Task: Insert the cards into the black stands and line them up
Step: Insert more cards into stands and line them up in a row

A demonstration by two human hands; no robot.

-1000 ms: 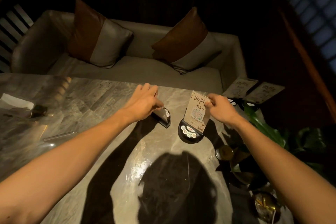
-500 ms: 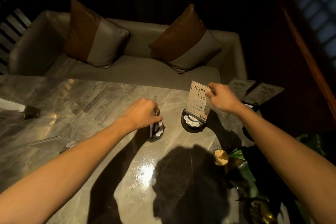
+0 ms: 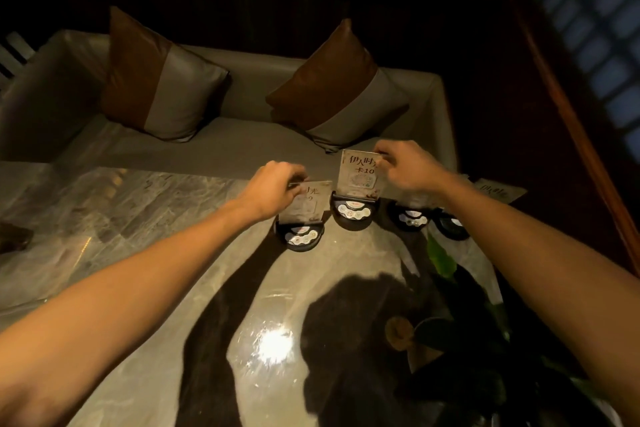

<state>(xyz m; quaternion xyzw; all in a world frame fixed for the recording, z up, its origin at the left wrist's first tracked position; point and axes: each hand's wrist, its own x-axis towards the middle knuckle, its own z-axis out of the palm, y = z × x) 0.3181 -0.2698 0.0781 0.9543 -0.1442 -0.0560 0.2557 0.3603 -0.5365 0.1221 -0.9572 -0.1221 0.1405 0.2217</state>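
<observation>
Several black stands sit in a row near the far edge of the marble table [image 3: 138,218]. My left hand [image 3: 273,191] pinches the top of a pale card [image 3: 310,203] that stands upright in the leftmost stand [image 3: 300,236]. My right hand [image 3: 405,166] grips the top right corner of a taller card marked 10 [image 3: 360,175], upright in the second stand [image 3: 353,213]. To the right are two more stands [image 3: 410,218] [image 3: 452,224]; a card [image 3: 495,191] shows behind my right forearm, which hides most of them.
A grey sofa [image 3: 242,146] with two brown and grey cushions stands beyond the table. A leafy plant [image 3: 441,260] fills the near right corner of the table. A dark small object [image 3: 14,236] lies at the left edge.
My left hand has turned its card and stand from edge-on to facing me and shifted it right, close beside the card marked 10. My right hand stays on that card.
</observation>
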